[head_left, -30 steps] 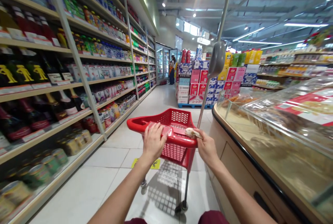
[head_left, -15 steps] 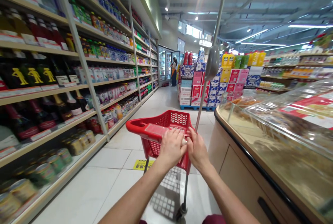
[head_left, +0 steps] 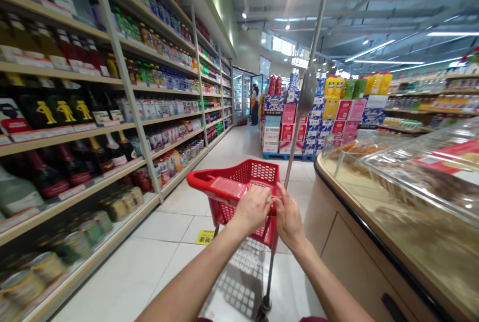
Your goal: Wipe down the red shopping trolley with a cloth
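A red plastic shopping cart (head_left: 211, 187) with perforated basket walls stands ahead of me, its handle side nearest. My left hand (head_left: 255, 208) is closed over the right part of its handle, fingers bent over the top. Beside it, my right hand (head_left: 290, 216) grips the cart's right corner, its fingertips close to my left hand. The undersides of both grips are hidden. A thin metal pole (head_left: 290, 165) rises from near the right hand and carries a grey oval piece (head_left: 307, 91).
Shelves (head_left: 175, 145) of bottles and cans line the left side. A curved counter (head_left: 339, 182) with clear plastic food packs (head_left: 422, 172) stands close on the right. Stacked drink cartons (head_left: 288, 132) sit on a blue pallet (head_left: 277, 156) ahead. A person (head_left: 255, 105) stands by glass-door fridges (head_left: 239, 90).
The view has turned slightly left, so cart, hands and shelves appear a little further right. My fingers have shifted slightly on the cart, and both hands stay on it.
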Tool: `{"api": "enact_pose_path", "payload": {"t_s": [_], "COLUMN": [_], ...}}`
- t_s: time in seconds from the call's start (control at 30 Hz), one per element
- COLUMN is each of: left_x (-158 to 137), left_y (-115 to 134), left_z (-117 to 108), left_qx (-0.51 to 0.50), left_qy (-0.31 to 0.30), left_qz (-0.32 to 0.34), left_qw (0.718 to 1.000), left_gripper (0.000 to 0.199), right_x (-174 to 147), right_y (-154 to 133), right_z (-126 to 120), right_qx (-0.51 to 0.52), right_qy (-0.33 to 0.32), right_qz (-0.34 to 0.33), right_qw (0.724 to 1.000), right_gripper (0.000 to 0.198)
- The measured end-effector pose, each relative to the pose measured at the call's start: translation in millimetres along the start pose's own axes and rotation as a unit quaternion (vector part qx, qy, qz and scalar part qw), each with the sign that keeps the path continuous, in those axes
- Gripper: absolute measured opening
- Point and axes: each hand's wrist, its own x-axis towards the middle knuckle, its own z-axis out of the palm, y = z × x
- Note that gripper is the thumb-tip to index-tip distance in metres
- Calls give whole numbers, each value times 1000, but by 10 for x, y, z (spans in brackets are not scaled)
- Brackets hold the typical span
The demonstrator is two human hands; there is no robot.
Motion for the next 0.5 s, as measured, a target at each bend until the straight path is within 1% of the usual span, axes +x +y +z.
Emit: {"api": "enact_pose_path", "payload": {"t_s": [0.03, 0.1, 0.17, 0.2, 0.23, 0.27, 0.33, 0.4, 0.43, 0.47, 0.5], "left_x": [-15, -69, -108, -111, -104, -87, -42, -12, -13, -24, -41], "left_y": [-78, -315, -483, -488, -437, -340, -106, 16, 2, -57, -142], "left_z": [-32, -123, -185, -188, -171, -138, -59, -32, -50, -87, -131], "left_qx": [1, 26, 62, 68, 61, 45, 4, -13, -12, -4, 12], "left_qy": [2, 38, 102, 120, 122, 107, 49, 18, 14, 24, 44], "left_qz": [4, -27, -112, -141, -146, -127, -40, 19, 37, 39, 22], "left_qw": [1000, 999, 986, 980, 980, 985, 998, 1000, 999, 999, 999], "left_gripper": [24, 19, 18, 18, 18, 18, 18, 18, 18, 18, 18], "right_x": [-3, -14, -31, -40, -49, -57, -69, -76, -79, -80, -81], "right_y": [29, 64, 64, 57, 49, 44, 52, 78, 91, 99, 99], "right_z": [-28, -66, -66, -54, -40, -28, -22, -45, -62, -77, -87], "right_qx": [10, 20, 18, 16, 14, 15, 22, 32, 34, 34, 31], "right_qy": [-8, -12, 1, 9, 14, 18, 17, 9, 4, -1, -4], "right_qz": [2, 4, 5, 8, 12, 14, 9, -7, -13, -16, -13], "right_qw": [1000, 1000, 1000, 1000, 1000, 1000, 1000, 999, 999, 999, 999], "right_gripper": [42, 42, 42, 43, 43, 43, 43, 42, 42, 42, 42]}}
